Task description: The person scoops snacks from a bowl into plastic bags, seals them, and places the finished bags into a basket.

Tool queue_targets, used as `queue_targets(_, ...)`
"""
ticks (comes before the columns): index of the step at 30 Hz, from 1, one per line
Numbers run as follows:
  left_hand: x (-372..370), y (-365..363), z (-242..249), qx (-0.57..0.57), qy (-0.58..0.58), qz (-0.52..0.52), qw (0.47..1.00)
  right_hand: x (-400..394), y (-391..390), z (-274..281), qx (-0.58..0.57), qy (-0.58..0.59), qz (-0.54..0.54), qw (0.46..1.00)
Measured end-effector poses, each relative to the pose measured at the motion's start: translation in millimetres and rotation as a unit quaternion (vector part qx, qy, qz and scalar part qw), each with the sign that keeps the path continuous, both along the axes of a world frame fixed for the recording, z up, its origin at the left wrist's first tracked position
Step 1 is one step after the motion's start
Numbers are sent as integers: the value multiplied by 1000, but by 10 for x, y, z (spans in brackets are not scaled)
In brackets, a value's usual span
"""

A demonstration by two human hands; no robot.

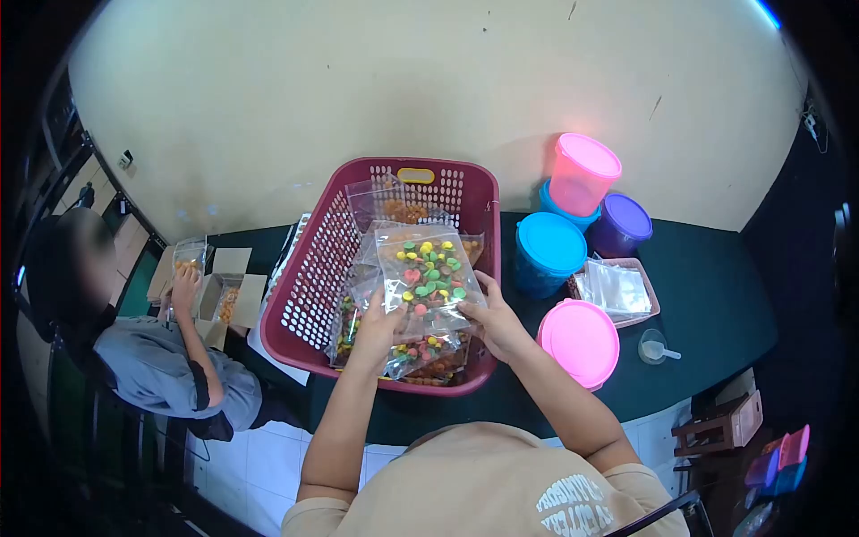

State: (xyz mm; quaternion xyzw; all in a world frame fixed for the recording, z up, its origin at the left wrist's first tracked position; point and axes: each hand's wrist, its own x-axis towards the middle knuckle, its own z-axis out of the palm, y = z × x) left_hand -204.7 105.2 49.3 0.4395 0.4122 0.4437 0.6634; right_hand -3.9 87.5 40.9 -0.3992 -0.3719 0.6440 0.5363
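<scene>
Both my hands hold a clear plastic bag of colourful candies [431,273] over a large maroon basket [292,309]. My left hand [380,327] grips the bag's lower left side, fingers closed on it. At the lower right side, my right hand [492,318] pinches the same bag. The round pieces inside are green, yellow, red and brown. Beneath it in the basket lie several more clear bags, some with similar candies [413,351]. Near the far end is a bag of orange-brown snacks [404,212]. The held bag hides part of the pile.
Right of the basket stand a blue tub [549,255], a purple tub [624,224], a pink tub [586,174] and a pink lid [580,343]. A tray of clear bags [617,288] and a scoop [660,350] lie further right. At left, another person [192,358] holds a bag beside cardboard boxes [234,261].
</scene>
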Motion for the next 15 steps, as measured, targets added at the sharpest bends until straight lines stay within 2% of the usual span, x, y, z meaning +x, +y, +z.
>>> queue_targets(1, 10, -29, 47, -1, -35, 18, 999, -9, 12, -71, 33, -45, -24, 998)
queue_targets(2, -21, 155, -314, 73, -21, 49, 996, -38, 43, -187, 111, -205, -86, 969)
queue_targets(3, -14, 182, -372, 73, -18, 43, 996, -108, -21, -173, 109, -202, -92, 969)
queue_targets(4, -9, 206, -423, 150, 103, 96, 979, -181, -96, -161, 182, -372, -153, 897)
queue_targets(5, -14, 225, -468, 226, 219, 147, 938, -229, -152, -127, 244, -527, -209, 787)
queue_targets(7, -25, 176, -374, 238, 236, 114, 935, -233, -181, -101, 261, -535, -226, 772)
queue_targets(9, -34, 103, -305, 254, 264, 61, 929, -203, -197, -114, 247, -476, -148, 831)
queue_targets(10, -18, 112, -356, 242, 249, 47, 937, -238, -208, -122, 240, -452, -148, 846)
queue_targets(11, -16, 95, -357, 244, 248, 42, 937, -239, -258, -119, 238, -453, -154, 845)
queue_targets(13, 17, 35, -206, 103, 219, -107, 964, -243, -408, -36, 269, -523, -6, 809)
queue_targets(14, 12, 3, -264, 162, 225, -101, 956, -240, -507, -10, 268, -525, -15, 808)
queue_targets(15, 1, -9, -300, 166, 224, -111, 954, -234, -632, -3, 274, -554, 14, 786)
